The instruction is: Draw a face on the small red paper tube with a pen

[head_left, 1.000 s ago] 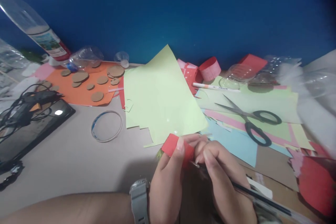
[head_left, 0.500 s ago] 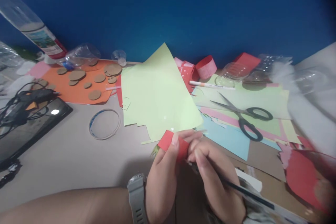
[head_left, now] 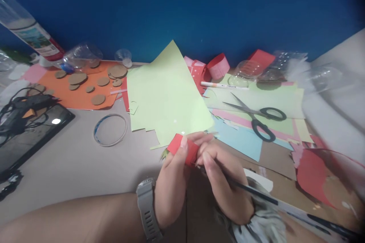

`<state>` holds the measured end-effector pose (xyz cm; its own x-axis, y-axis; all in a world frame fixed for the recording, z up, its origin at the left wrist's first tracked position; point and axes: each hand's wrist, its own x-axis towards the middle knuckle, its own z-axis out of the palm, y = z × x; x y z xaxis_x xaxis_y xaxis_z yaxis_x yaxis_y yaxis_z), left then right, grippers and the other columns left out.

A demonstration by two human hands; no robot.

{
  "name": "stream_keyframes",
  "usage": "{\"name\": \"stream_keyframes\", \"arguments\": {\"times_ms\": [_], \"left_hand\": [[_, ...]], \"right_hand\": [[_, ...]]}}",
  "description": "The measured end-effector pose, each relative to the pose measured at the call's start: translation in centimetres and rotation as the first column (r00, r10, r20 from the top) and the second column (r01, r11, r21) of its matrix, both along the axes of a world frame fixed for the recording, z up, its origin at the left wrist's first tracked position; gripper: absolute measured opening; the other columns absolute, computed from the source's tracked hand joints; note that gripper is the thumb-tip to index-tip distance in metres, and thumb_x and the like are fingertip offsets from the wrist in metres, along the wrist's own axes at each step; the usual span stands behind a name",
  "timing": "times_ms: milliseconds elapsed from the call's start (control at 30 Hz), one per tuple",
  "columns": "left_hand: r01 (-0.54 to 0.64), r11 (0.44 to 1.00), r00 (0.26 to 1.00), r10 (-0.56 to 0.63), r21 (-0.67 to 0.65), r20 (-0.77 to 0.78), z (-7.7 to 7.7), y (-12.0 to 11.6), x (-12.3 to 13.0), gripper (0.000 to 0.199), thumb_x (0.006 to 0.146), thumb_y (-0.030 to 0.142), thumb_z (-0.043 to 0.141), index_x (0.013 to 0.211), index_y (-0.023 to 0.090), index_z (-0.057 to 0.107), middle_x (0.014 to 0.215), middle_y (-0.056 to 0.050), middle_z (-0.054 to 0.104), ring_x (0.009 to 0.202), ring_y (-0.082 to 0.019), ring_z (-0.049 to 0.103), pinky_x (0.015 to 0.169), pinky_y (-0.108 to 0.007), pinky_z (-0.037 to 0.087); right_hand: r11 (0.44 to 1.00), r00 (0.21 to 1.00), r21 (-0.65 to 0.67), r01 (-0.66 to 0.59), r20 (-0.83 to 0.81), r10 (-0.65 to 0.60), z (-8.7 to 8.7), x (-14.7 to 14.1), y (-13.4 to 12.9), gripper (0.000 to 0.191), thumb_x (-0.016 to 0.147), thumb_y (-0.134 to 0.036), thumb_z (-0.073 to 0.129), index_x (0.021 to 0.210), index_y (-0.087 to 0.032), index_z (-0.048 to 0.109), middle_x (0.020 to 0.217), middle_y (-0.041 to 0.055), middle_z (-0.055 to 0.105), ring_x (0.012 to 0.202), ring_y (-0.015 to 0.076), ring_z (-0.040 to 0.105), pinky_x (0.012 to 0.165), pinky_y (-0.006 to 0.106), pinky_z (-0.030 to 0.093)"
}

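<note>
A small red paper piece (head_left: 184,149), which looks folded or rolled, is pinched between the thumb and fingers of my left hand (head_left: 174,176), just past the front edge of the light green sheet (head_left: 168,95). A gray watch (head_left: 148,209) is on the left wrist. My right hand (head_left: 222,176) touches the red piece's right side, its thumb and fingers pressed together; whatever lies between them is too small to tell. Green pointed paper bits (head_left: 164,154) show left of the red piece.
Scissors (head_left: 258,115) lie on colored papers at the right. Left of center are a tape ring (head_left: 110,130) and cardboard discs on orange paper (head_left: 76,98). A phone (head_left: 34,133) with cables, a bottle (head_left: 37,38), a marker (head_left: 224,85) and red paper rings (head_left: 218,66) surround them.
The camera view has shifted slightly, moving the whole scene a little left and up. Both hands keep nearly the same pose around the red paper.
</note>
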<state>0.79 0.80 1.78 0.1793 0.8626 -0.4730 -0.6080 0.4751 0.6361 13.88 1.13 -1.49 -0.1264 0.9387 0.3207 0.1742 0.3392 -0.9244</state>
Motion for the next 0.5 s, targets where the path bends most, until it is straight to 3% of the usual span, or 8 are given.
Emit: {"name": "stream_keyframes", "arguments": {"times_ms": [133,267,400,500], "left_hand": [[0.011,1.000,0.999,-0.012,0.012,0.033,-0.21,0.07,-0.07,0.035,0.115,0.053,0.076,0.121,0.022,0.092,0.144,-0.012,0.096,0.155,-0.040,0.077,0.144,-0.059,0.046],[0.000,1.000,1.000,0.000,-0.012,-0.021,-0.51,0.04,-0.11,0.040,0.115,0.057,0.076,0.122,0.023,0.094,0.146,-0.012,0.095,0.160,-0.041,0.074,0.149,-0.060,0.040],[-0.017,0.999,0.999,0.016,-0.043,-0.032,-0.75,-0.10,-0.03,0.054,0.112,0.066,0.076,0.130,0.018,0.093,0.145,-0.018,0.094,0.154,-0.046,0.077,0.147,-0.066,0.042],[-0.008,0.998,0.998,0.004,-0.057,-0.059,-0.95,-0.12,-0.04,0.056,0.117,0.068,0.069,0.131,0.020,0.095,0.150,-0.016,0.094,0.158,-0.046,0.075,0.151,-0.066,0.036]], "right_hand": [[0.998,0.998,0.018,0.059,0.015,-0.059,0.16,0.03,0.01,0.050,0.133,-0.044,0.052,0.086,-0.028,0.061,0.072,-0.0013,0.061,0.061,0.0207,0.058,0.057,0.036,0.042],[0.998,0.997,0.062,-0.012,0.082,0.007,0.34,-0.05,0.10,0.045,0.130,-0.033,0.054,0.086,-0.028,0.060,0.070,-0.0027,0.062,0.059,0.0187,0.055,0.058,0.034,0.044],[0.995,0.997,0.091,0.028,0.066,-0.034,0.53,-0.28,0.22,0.038,0.124,-0.020,0.055,0.087,-0.027,0.057,0.071,-0.0046,0.061,0.060,0.0171,0.057,0.057,0.031,0.043],[0.993,0.993,0.117,0.004,0.114,-0.018,0.67,-0.36,0.23,0.036,0.119,-0.017,0.057,0.085,-0.028,0.056,0.071,-0.0037,0.061,0.061,0.0184,0.059,0.059,0.032,0.046]]}}
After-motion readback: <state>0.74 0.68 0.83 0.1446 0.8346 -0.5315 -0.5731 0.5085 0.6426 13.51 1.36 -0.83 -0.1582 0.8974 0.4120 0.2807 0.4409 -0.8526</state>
